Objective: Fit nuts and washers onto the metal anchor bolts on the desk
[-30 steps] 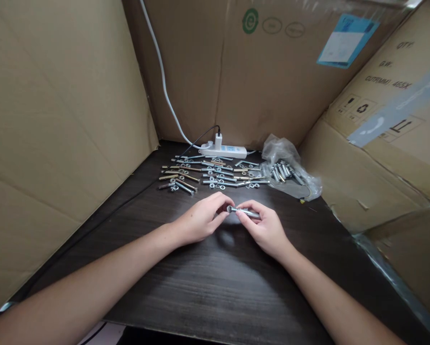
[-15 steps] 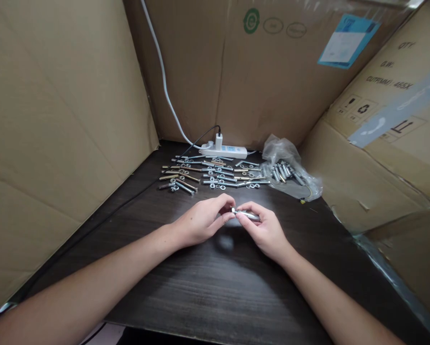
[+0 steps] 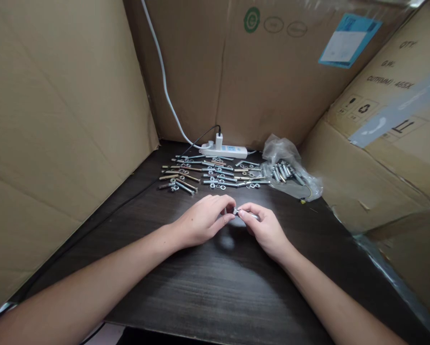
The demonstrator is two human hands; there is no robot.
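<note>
Both hands meet over the middle of a dark wooden table (image 3: 207, 287). My right hand (image 3: 265, 229) is closed on a silver bolt (image 3: 249, 214), held roughly level with its end pointing left. My left hand (image 3: 203, 220) pinches at that left end of the bolt with thumb and fingertips; whatever small part sits there is hidden by the fingers. Beyond the hands lie rows of bolts, nuts and washers (image 3: 211, 173).
A clear plastic bag of bolts (image 3: 288, 171) lies at the back right. A white power strip (image 3: 224, 150) with a plug and white cable (image 3: 160, 72) sits at the back. Cardboard boxes (image 3: 56, 124) wall in the table on the left, back and right.
My left fingers have closed further over the bolt's left end, hiding its tip. Both hands stay in nearly the same place.
</note>
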